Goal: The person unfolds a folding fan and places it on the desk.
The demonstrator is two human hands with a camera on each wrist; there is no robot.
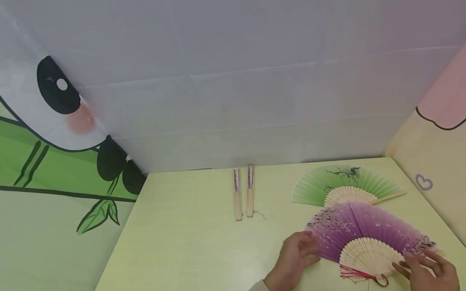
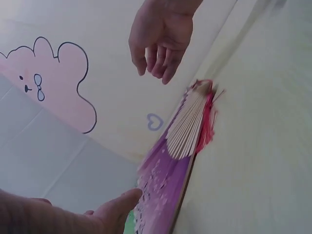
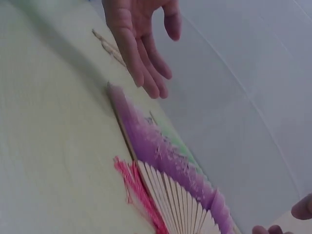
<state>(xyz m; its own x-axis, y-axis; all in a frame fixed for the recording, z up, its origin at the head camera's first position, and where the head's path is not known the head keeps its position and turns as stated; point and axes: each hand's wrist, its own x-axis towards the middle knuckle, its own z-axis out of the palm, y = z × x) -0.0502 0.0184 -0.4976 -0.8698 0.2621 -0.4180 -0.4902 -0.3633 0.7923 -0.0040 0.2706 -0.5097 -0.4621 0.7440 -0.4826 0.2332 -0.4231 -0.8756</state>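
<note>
A purple folding fan [image 1: 358, 222] with printed blossoms lies spread on the table, its pale ribs [image 1: 367, 254] towards the front. A red tassel [image 1: 354, 273] hangs from its pivot end. My left hand [image 1: 296, 256] is at the fan's left edge, fingers loosely bent. Over at the right end, my right hand [image 1: 427, 270] has its fingers spread close above the ribs. In the left wrist view the right hand [image 2: 163, 41] hangs above the table, apart from the fan. The left hand [image 3: 144, 48] hovers near the fan's tip in the right wrist view, holding nothing.
Behind the purple fan lies an open green fan [image 1: 342, 182], partly overlapped by it. Two folded fans, one at left [image 1: 237, 196] and one at right [image 1: 250, 192], lie side by side mid-table. A white cloth wall [image 1: 233, 101] rises behind the table [image 1: 174, 234].
</note>
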